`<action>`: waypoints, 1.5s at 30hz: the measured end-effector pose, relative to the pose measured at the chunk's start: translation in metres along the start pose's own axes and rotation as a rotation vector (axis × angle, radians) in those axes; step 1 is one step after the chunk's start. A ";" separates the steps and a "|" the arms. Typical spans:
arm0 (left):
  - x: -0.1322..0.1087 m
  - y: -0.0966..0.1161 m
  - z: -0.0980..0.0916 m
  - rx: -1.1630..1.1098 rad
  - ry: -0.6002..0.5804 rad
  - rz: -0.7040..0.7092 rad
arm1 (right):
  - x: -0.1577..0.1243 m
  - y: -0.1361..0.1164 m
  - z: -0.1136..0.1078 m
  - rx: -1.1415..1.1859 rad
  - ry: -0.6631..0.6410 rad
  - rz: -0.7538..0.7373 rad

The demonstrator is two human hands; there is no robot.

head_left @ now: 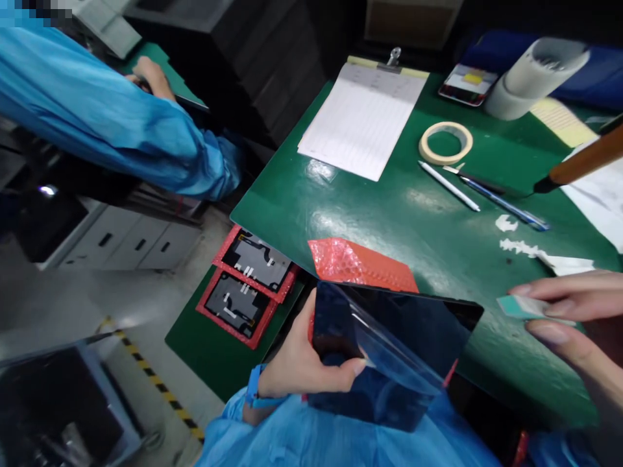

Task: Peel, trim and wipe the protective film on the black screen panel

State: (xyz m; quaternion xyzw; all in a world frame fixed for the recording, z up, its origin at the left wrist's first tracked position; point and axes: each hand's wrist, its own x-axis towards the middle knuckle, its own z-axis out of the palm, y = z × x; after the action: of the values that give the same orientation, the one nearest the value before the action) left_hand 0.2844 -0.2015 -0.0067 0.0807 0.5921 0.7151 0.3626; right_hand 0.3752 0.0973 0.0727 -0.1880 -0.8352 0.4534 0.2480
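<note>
My left hand [314,360], with a blue band at the wrist, grips the left edge of a dark glossy screen panel [418,331]. Its thumb presses on a clear film [389,350], which is partly lifted and bent back across the panel's face. At the right, my right hand [579,318] pinches a small white and teal block that looks like an eraser [520,307], held above the green table and apart from the panel. Behind the panel's upper edge lies a red bubble-wrap pouch [360,263].
On the green table [277,188] are a clipboard [365,117], masking tape [445,143], pens [448,185] and torn white scraps [523,248]. An orange-handled tool [584,159] juts in from the right. Lower left, panels [238,305] rest on red wrap. A co-worker's blue sleeve [111,123] reaches across.
</note>
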 end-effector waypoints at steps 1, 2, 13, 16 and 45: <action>-0.002 -0.001 -0.002 -0.023 -0.024 -0.063 | 0.000 -0.001 -0.003 -0.006 -0.020 -0.005; -0.004 -0.002 -0.004 -0.045 -0.045 -0.126 | -0.001 -0.001 -0.007 -0.017 -0.051 -0.025; -0.003 -0.012 -0.013 -0.041 -0.165 -0.308 | 0.005 0.002 -0.014 -0.206 -0.388 -0.307; 0.004 -0.008 -0.011 -0.031 -0.209 -0.320 | 0.009 0.004 -0.010 -0.217 -0.409 -0.284; 0.006 -0.004 -0.010 0.070 -0.266 -0.347 | 0.010 0.015 -0.008 -0.079 -0.545 -0.316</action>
State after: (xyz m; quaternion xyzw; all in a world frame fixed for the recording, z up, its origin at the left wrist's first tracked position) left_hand 0.2768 -0.2055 -0.0151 0.0838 0.5685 0.6041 0.5521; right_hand 0.3738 0.1159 0.0658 0.0632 -0.9067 0.4103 0.0749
